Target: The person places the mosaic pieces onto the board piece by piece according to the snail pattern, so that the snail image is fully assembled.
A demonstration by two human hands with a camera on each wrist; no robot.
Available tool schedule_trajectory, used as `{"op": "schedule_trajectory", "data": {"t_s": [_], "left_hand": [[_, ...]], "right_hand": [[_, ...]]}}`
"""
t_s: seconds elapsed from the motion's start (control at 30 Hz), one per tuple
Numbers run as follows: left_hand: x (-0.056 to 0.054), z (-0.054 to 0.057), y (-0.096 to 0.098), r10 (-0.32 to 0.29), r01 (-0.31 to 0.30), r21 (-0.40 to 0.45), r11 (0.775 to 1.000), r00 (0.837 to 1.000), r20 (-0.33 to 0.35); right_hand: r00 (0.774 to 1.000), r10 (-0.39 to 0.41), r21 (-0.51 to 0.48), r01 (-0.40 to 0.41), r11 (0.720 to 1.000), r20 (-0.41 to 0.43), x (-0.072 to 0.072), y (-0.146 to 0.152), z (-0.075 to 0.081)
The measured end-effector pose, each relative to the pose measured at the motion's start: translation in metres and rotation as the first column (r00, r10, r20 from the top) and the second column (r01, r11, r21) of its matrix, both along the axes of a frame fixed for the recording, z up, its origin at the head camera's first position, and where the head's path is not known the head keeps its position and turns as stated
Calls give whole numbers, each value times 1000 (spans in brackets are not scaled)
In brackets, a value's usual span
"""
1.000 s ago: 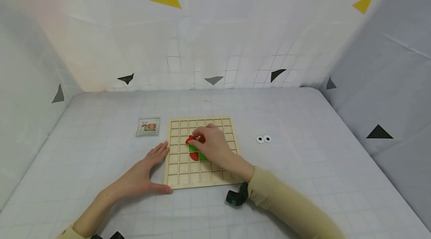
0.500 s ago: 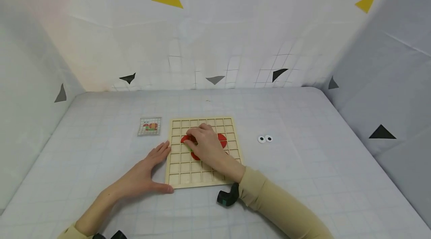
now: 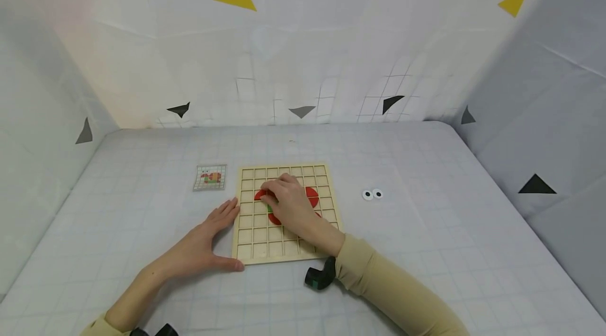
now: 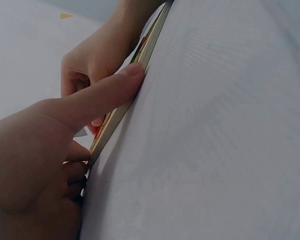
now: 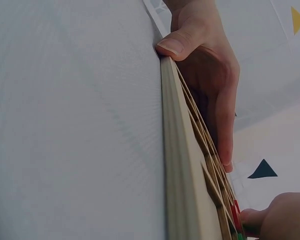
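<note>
A square wooden grid board (image 3: 251,252) lies on the table in the head view. My left hand (image 3: 203,241) rests at its left side, fingers stretched along the edge and thumb at the near left corner. Over the board, my right hand (image 3: 295,210) has its thumb and fingertips together at a red piece (image 3: 260,195) in the left part of the grid. Just below those fingertips show a bit of a green piece (image 3: 270,209) and a rounded red piece (image 3: 274,219). Red rounded pieces (image 3: 312,196) also sit right of the hand, which hides the middle of the pattern.
A small picture card (image 3: 210,177) with a gridded animal design lies left of the board. Two round eye pieces (image 3: 372,194) lie to its right. A black wrist device (image 3: 321,276) is by the right cuff. White sheeting walls (image 3: 303,52) stand behind and at the sides.
My right hand has moved slightly left and down onto the board with the red piece, uncovering red pieces on the right. The left hand stays at the board's edge.
</note>
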State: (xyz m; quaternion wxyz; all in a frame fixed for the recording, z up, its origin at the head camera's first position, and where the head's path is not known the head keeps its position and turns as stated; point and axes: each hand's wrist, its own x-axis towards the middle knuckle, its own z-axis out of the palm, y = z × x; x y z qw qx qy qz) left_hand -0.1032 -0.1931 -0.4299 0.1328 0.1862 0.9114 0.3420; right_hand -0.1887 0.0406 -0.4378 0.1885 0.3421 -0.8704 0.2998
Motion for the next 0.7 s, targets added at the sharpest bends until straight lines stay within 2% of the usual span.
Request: {"op": "schedule_trajectory", "data": {"t_s": [0.17, 0.27, 0.37, 0.5, 0.7], "left_hand": [[0, 1, 1, 1, -1, -2, 1000, 1000, -2], [0, 1, 1, 2, -2, -6, 1000, 1000, 1], [0, 2, 2, 4, -4, -10, 1000, 1000, 4], [0, 2, 3, 7, -7, -17, 1000, 1000, 8], [-1, 1, 3, 18, -17, -32, 999, 1000, 11]], "right_hand": [[1000, -1, -2, 1, 1000, 2, 0, 0, 0], [999, -14, 5, 14, 1000, 39, 1, 1, 2], [992, -25, -23, 28, 999, 127, 2, 6, 7], [968, -13, -88, 36, 995, 249, 4, 21, 13], [950, 36, -146, 11, 989, 312, 5, 58, 14]]}}
